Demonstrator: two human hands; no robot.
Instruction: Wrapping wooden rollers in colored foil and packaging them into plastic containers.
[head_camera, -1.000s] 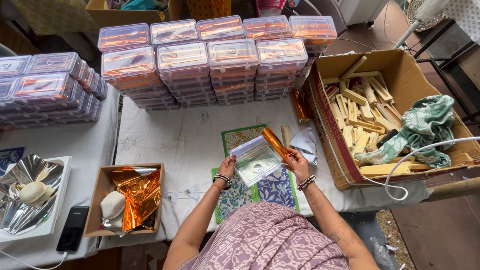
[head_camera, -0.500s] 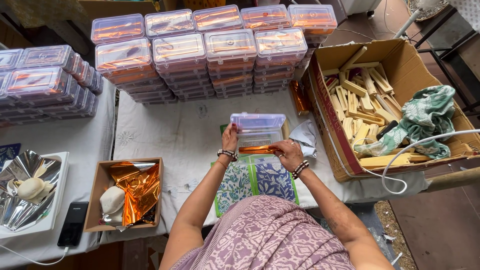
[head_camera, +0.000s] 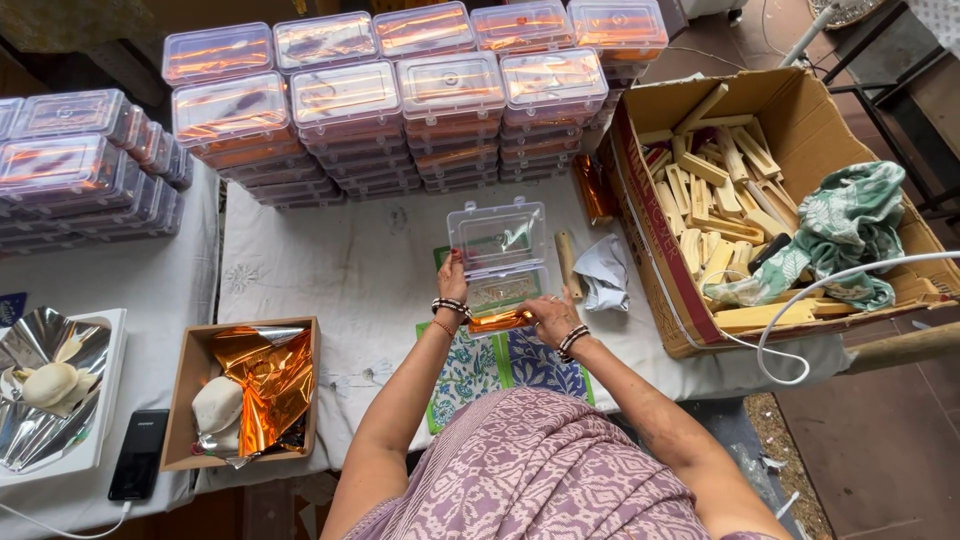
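Both hands meet near the centre of the frame, over a table covered in white cloth (head_camera: 330, 270). Left hand (head_camera: 452, 285), wearing a beaded bracelet, grips the left edge of a clear plastic box (head_camera: 498, 258) whose hinged lid stands open towards the top of the frame. Right hand (head_camera: 548, 312), also braceleted, is curled around an orange foil-wrapped piece (head_camera: 497, 321) at the box's near edge, fingers closed on it. The box sits just above a blue and green patterned cloth (head_camera: 500, 365) that lies on the table in front of the person's purple patterned garment.

Just right of the box lie a short wooden stick (head_camera: 567, 262) and a crumpled grey cloth (head_camera: 603, 272), with an orange foil roll (head_camera: 596, 188) a little further up. Across the top of the frame stand stacks of closed clear boxes (head_camera: 400, 100), each showing orange contents, and more stacks (head_camera: 80, 165) fill the upper left on a neighbouring table.

At the right, a large cardboard box (head_camera: 640, 230) holds many pale wooden pieces (head_camera: 715, 200) and a green and white cloth (head_camera: 845, 230); a white cable (head_camera: 800, 290) loops over its near edge. At the lower left, a small cardboard box (head_camera: 180, 400) holds crumpled orange foil (head_camera: 265, 375) and a white rounded object (head_camera: 217, 405). Further left are a white tray (head_camera: 100, 400) lined with silver foil and a black phone (head_camera: 138, 455) beside it.
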